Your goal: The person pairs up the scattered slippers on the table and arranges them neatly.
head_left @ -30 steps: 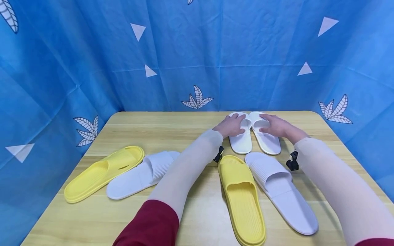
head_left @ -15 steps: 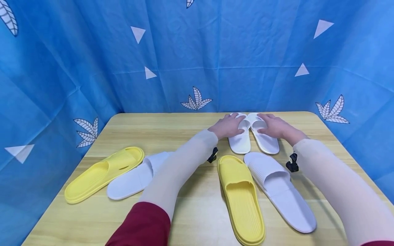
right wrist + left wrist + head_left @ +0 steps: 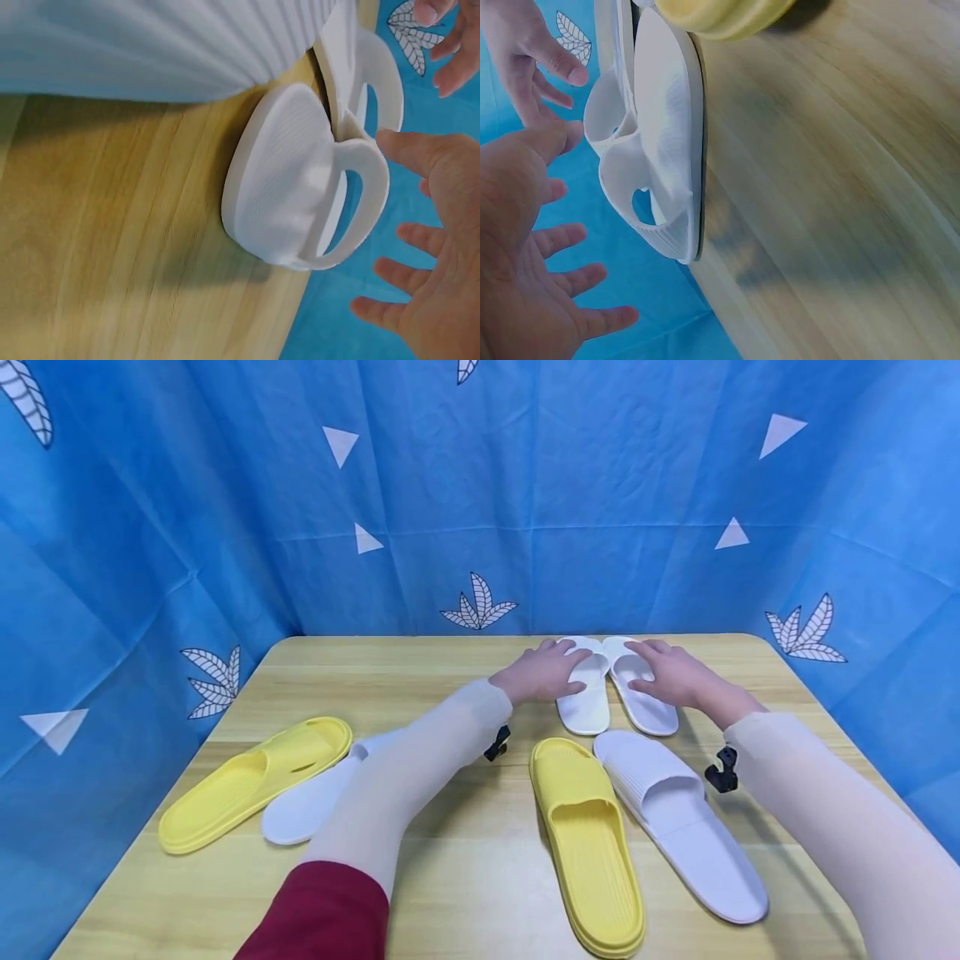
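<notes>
Two small white slippers stand side by side at the table's far edge, toes together and heels slightly apart: a left one and a right one. My left hand hovers beside the left slipper, fingers spread and holding nothing. Over the outer side of the right slipper is my right hand, its fingers also parted. In the left wrist view the left palm shows bare, apart from the slipper's strap. The right wrist view shows the right hand likewise off the strap.
Nearer me lie a yellow slipper and a larger white slipper. Another yellow slipper lies at the left, beside a white one partly hidden by my left forearm. A blue curtain surrounds the wooden table.
My left hand has drawn left, away from the left small slipper, its forearm covering more of the white slipper at left. My right hand has shifted slightly. The small slippers stay together.
</notes>
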The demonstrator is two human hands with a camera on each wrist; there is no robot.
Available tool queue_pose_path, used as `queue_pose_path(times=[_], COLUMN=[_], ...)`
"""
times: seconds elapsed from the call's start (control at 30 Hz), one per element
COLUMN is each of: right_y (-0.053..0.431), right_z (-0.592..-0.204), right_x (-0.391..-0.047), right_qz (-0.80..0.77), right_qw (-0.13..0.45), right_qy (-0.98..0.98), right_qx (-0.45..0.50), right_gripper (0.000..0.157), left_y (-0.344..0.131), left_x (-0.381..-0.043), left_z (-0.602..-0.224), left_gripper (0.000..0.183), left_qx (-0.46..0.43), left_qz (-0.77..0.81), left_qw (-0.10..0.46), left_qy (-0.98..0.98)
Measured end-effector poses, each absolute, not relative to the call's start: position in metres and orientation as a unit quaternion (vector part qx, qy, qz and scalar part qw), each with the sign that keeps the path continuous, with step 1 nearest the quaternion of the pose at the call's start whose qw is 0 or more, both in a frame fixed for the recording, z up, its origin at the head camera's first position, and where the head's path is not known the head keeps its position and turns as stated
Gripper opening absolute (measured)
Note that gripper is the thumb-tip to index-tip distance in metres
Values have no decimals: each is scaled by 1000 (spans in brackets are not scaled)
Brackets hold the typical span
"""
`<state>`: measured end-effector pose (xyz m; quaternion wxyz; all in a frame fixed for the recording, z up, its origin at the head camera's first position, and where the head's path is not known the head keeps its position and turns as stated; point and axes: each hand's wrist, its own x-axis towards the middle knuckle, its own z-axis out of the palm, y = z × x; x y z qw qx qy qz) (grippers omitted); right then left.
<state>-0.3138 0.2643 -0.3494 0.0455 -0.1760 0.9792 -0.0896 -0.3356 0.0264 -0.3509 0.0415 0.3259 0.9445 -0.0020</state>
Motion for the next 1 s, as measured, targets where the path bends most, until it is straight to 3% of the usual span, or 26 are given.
queue_pose_path(times=[1.0], right_y=[262], right_z=[-344], right_x=[-252], right_qz=[-128], right_qw=[7], right_qy=[956], right_qx=[-264], right_gripper=[69], left_y=[-22], left_x=[-298], left_z=[-338], left_gripper=[66], left_qx=[421], left_qz=[-31], left_qw=[70], left_qy=[904])
